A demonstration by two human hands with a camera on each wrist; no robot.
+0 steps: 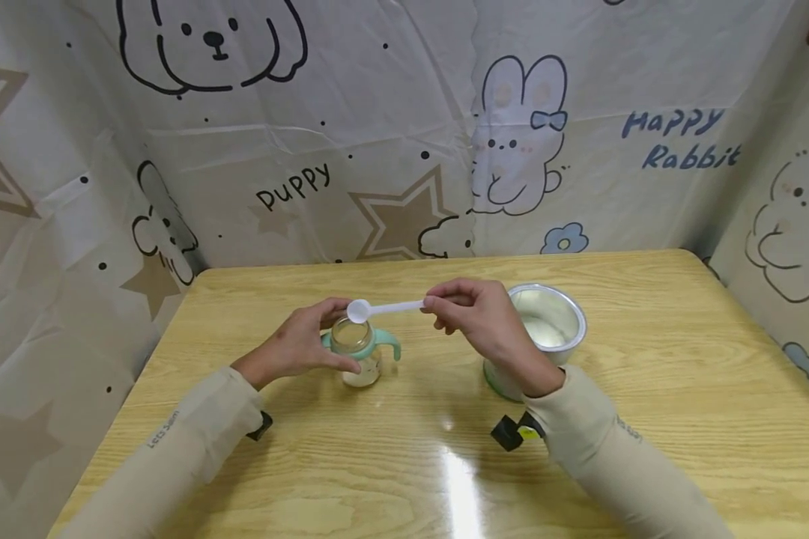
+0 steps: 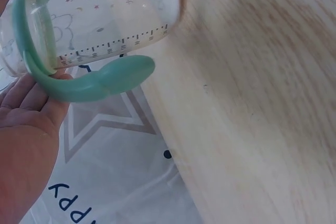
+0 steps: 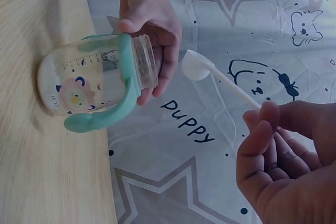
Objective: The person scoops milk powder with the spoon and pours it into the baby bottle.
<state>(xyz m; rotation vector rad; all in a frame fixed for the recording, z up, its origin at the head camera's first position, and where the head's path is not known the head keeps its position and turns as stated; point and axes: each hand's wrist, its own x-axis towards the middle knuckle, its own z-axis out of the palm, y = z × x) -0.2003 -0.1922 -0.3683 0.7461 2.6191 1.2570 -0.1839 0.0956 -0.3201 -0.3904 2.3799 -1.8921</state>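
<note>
Head view: our right grip [image 1: 480,316] pinches the scoop [image 1: 396,308] by its handle's end, likely keeping fingers clear; its bowl hangs just above the bottle [image 1: 362,372], which our left grip [image 1: 302,340] curls round, presumably steadying it on the bench [image 1: 377,464].

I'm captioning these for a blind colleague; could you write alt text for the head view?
A person's right hand pinches a white measuring scoop above an open baby bottle with mint-green handles, held by the left hand. To the right, an open tin of pale powder stands on the wooden table, before a cartoon-animal cloth.
</note>
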